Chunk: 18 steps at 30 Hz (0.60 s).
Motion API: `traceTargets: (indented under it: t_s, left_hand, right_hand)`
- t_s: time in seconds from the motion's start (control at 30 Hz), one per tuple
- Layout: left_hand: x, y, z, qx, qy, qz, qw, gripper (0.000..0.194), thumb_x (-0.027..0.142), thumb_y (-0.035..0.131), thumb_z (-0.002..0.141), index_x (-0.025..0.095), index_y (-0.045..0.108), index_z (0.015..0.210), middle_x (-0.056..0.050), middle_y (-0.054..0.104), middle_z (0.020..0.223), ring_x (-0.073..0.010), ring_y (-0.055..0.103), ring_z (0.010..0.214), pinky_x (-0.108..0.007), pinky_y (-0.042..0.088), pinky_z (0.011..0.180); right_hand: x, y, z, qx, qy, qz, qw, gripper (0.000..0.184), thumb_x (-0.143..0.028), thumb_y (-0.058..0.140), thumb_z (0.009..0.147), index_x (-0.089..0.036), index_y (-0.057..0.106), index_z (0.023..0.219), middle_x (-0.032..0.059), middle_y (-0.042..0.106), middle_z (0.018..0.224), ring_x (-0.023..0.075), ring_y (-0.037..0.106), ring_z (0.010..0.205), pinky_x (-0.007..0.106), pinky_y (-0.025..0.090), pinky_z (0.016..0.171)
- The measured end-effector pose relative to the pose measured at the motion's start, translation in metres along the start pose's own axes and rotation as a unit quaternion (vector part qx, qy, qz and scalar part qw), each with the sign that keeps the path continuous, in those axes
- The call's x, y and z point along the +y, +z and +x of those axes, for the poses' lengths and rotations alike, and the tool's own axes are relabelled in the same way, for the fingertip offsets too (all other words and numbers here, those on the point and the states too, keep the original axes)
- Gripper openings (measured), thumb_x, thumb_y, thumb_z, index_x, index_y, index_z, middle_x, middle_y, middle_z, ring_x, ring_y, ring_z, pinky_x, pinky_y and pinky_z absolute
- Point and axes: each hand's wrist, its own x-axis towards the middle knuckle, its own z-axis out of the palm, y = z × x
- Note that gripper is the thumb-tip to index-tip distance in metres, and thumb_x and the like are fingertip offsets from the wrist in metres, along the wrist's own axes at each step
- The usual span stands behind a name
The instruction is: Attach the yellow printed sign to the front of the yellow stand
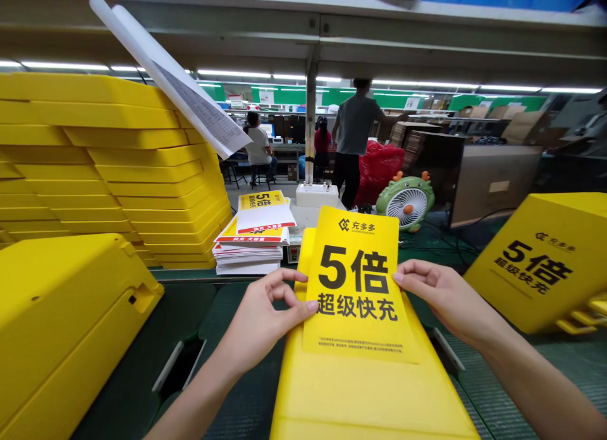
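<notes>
On the green conveyor belt, a yellow printed card lies on the upper part of a yellow moulded plastic case. The card is printed in black with "5倍" and "超级快充". The left hand is at the card's left edge, with the thumb tip touching the edge and the forefinger curled toward the thumb. The right hand is at the right edge, with the fingertips against it. The hands stand apart, one on each side of the card; whether either hand is pinching the card cannot be determined.

Just beyond the card, a stack of printed leaflets rests near a white box. A tall stack of yellow trays stands to the left, with a yellow case in the left foreground. A similar printed yellow case sits tilted to the right. Behind these are a green desk fan and a red bag. A rolled paper sheet hangs overhead. In the background, one co-worker stands and another sits.
</notes>
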Motion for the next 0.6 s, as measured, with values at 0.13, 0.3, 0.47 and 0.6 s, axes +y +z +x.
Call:
traceTargets:
  t_s: [0.13,0.3,0.47,0.6]
  left_hand:
    - [0.000,-0.001,0.000,-0.007,-0.003,0.003,1.000,0.034,0.038,0.071,0.068,0.018,0.056,0.091,0.005,0.056,0.061,-0.0155,0.059,0.072,-0.029,0.045,0.072]
    - [0.000,-0.001,-0.002,-0.005,-0.005,0.002,1.000,0.037,0.039,0.071,0.068,0.019,0.055,0.094,0.006,0.054,0.059,-0.0145,0.058,0.068,-0.028,0.045,0.067]
    - [-0.003,0.000,0.000,-0.008,0.003,0.013,1.000,0.038,0.040,0.070,0.068,0.020,0.054,0.096,0.007,0.054,0.058,-0.0149,0.058,0.068,-0.028,0.045,0.067]
    - [-0.003,-0.004,-0.003,0.022,0.028,0.103,0.994,0.039,0.045,0.068,0.069,0.022,0.056,0.099,0.004,0.062,0.063,-0.0193,0.061,0.075,-0.035,0.046,0.074]
  right_hand:
    - [-0.001,0.001,-0.001,-0.006,0.005,0.007,1.000,0.032,-0.047,0.068,0.070,-0.018,0.057,0.081,0.0048,0.068,0.086,0.0174,0.061,0.083,0.026,0.048,0.074]
    - [-0.001,0.001,-0.001,-0.005,0.006,-0.002,1.000,0.032,-0.047,0.066,0.072,-0.019,0.056,0.082,0.0031,0.069,0.084,0.0157,0.061,0.082,0.024,0.047,0.074]
    - [0.001,0.001,-0.007,-0.004,-0.008,-0.059,0.998,0.032,-0.050,0.061,0.075,-0.020,0.054,0.083,0.0039,0.068,0.086,0.0178,0.062,0.083,0.025,0.049,0.072]
    - [0.003,0.004,-0.019,0.082,-0.082,-0.188,0.975,0.048,-0.055,0.046,0.082,-0.021,0.048,0.117,0.0075,0.068,0.093,0.0239,0.060,0.095,0.038,0.048,0.086]
